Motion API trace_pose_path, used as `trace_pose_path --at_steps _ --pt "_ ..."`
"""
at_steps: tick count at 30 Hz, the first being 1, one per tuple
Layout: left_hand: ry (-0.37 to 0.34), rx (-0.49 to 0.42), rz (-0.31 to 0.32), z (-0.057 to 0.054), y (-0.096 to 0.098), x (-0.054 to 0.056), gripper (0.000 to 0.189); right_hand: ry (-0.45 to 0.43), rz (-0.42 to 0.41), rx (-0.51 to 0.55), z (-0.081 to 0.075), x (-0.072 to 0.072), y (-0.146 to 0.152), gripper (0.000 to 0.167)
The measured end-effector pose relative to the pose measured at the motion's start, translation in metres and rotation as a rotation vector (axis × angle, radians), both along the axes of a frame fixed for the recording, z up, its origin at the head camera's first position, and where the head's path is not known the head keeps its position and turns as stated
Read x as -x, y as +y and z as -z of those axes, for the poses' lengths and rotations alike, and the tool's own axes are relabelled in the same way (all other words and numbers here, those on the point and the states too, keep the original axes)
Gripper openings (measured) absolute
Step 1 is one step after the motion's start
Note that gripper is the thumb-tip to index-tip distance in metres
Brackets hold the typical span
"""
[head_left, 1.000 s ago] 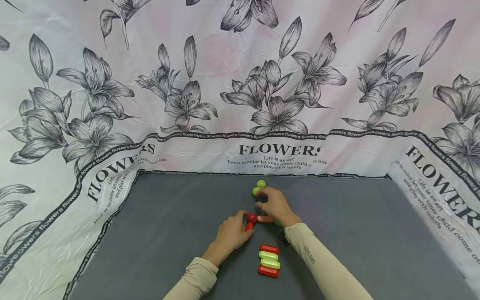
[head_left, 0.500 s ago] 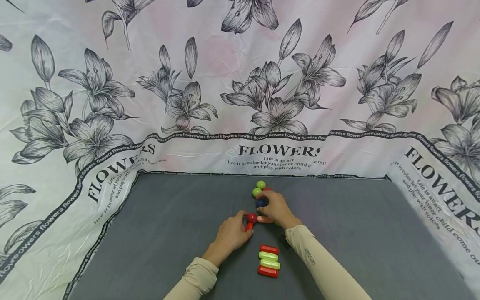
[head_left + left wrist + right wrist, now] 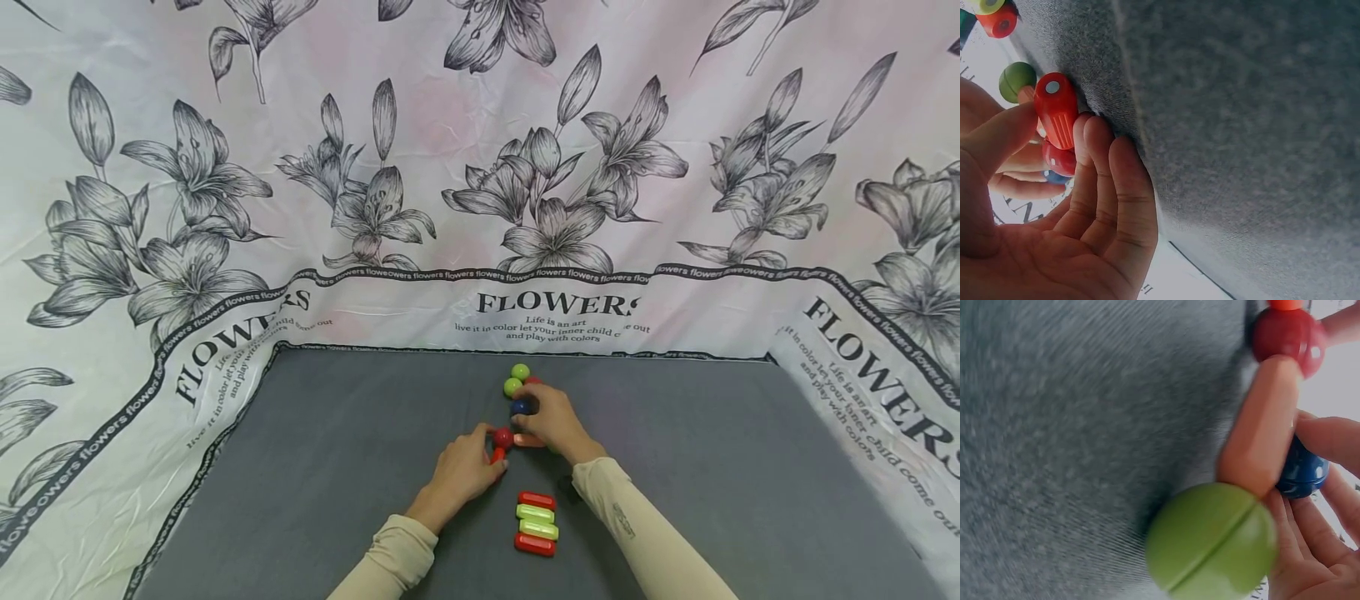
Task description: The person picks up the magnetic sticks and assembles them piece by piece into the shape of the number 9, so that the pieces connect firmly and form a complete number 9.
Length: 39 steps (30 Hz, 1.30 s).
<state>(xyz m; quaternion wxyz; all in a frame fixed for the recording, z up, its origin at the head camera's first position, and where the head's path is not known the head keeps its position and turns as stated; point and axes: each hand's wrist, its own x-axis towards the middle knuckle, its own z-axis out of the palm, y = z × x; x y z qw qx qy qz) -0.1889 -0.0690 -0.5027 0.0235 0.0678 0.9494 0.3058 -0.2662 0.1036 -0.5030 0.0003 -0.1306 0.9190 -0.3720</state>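
Observation:
My left hand [image 3: 467, 465] pinches a red magnetic rod [image 3: 1057, 115] between thumb and fingers. A red ball [image 3: 504, 437] joins the far end of that rod, right at my left fingertips. From this ball an orange rod [image 3: 1263, 425] runs to a green ball [image 3: 1210, 540], which my right hand hides in the head view. In my right hand [image 3: 558, 421], thumb and fingers hold a dark blue ball [image 3: 1304, 470] just beyond the orange rod.
Two lime balls [image 3: 513, 387] and another red ball [image 3: 532, 380] lie beyond my right hand. Nearer me, red rods [image 3: 535, 544] and lime rods [image 3: 538, 529] form a stack-like row on the grey cloth [image 3: 337, 467]. A dark object [image 3: 568, 487] sits beside my right sleeve.
The dark blue ball has come into view in my right fingers, which have drawn slightly nearer. The far red ball now shows beside the lime balls. My left hand keeps its place.

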Motion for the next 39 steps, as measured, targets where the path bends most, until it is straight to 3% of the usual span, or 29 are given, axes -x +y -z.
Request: trace_pose_path --at_steps 7,20,33,39 --pt "-0.006 0.020 -0.001 0.000 0.001 0.001 0.053 0.011 0.010 0.087 -0.010 -0.014 -0.001 0.036" --pt "-0.055 0.030 -0.002 -0.001 0.001 0.006 0.054 0.028 0.009 0.241 -0.026 -0.059 0.005 0.038" --pt "-0.081 0.022 -0.009 -0.004 0.002 0.006 0.052 0.022 0.053 0.262 -0.017 -0.092 0.007 0.040" --pt "-0.087 0.017 -0.018 -0.004 0.001 0.006 0.053 -0.033 0.072 0.277 -0.012 -0.103 0.003 0.042"
